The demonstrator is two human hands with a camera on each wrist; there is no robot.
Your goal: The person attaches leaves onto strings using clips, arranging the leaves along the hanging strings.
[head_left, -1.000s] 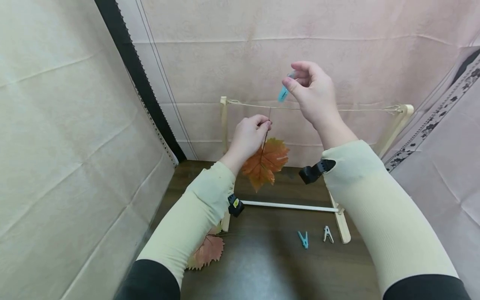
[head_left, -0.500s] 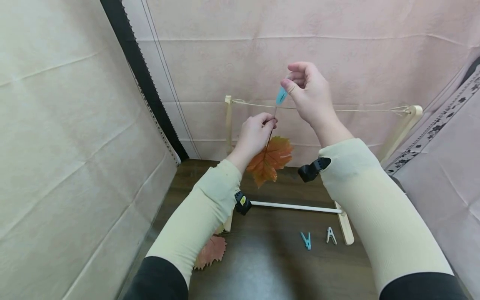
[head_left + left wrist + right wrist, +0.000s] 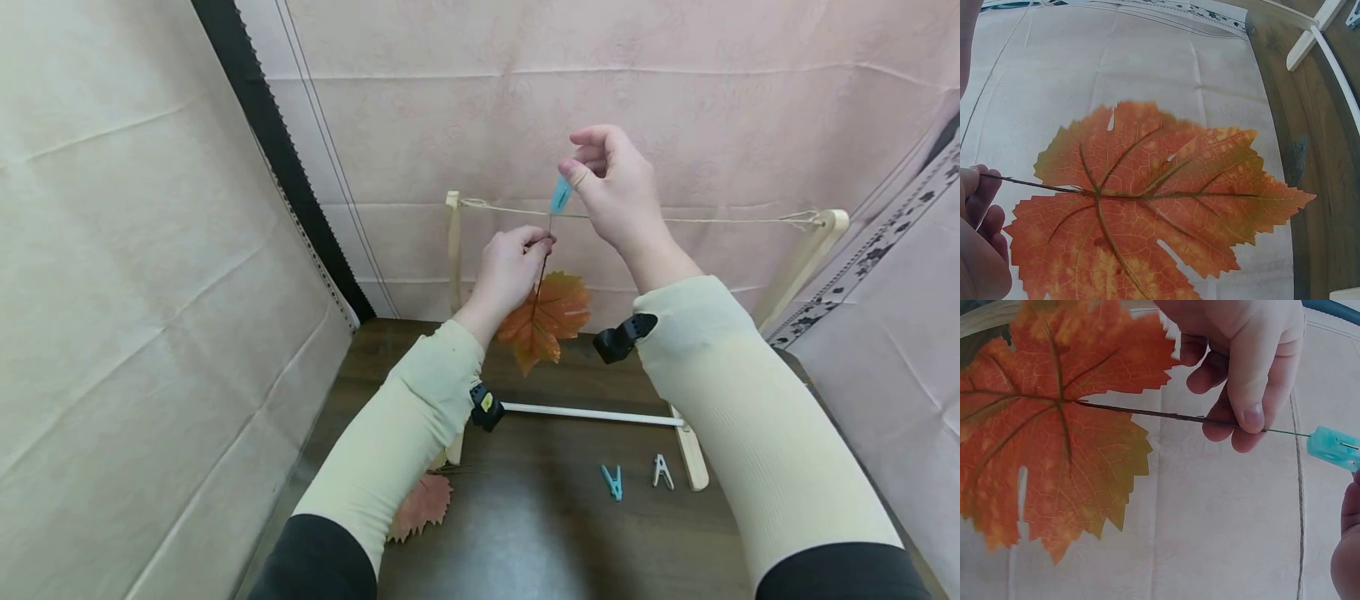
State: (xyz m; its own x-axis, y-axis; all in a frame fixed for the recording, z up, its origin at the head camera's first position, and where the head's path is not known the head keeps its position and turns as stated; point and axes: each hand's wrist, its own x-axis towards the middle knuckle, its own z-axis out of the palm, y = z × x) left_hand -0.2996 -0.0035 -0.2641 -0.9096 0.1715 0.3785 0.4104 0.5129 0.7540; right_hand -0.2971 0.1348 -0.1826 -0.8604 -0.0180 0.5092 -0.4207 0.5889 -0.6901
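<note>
Two hands up at the string, both occupied. Left hand (image 3: 506, 271): narrow, thumb and fingers pinching the dark stem (image 3: 542, 273) of an orange leaf (image 3: 546, 321). Leaf hangs below that hand, off the bench (image 3: 517, 537), blade pointing down, green-yellow showing along parts of its edge. Right hand (image 3: 622, 187): narrow too, thumb and fingers on a light-blue clip (image 3: 560, 197), nose down; only its fingertips show at the edge of the right wrist view.

Clip nose sits right at the string (image 3: 720, 220), at the thin green top end of the stem. Stem tip reaches the nose and crosses the string there; cannot tell whether the clip bites on stem or string. String runs between two pale wooden posts, left post (image 3: 454, 250) and right post (image 3: 798, 267), knotted near both tops. White rod (image 3: 592, 412) spans low between the posts.

On the bench, in front of the rod: a second blue clip (image 3: 612, 482) and a whitish clip (image 3: 662, 472), near each other, apart, the whitish one nearer the right post foot. Pinkish leaf (image 3: 422, 506) lies by the left forearm, partly covered by the sleeve (image 3: 397, 429). Pale creased cloth (image 3: 375, 142) stands behind.
</note>
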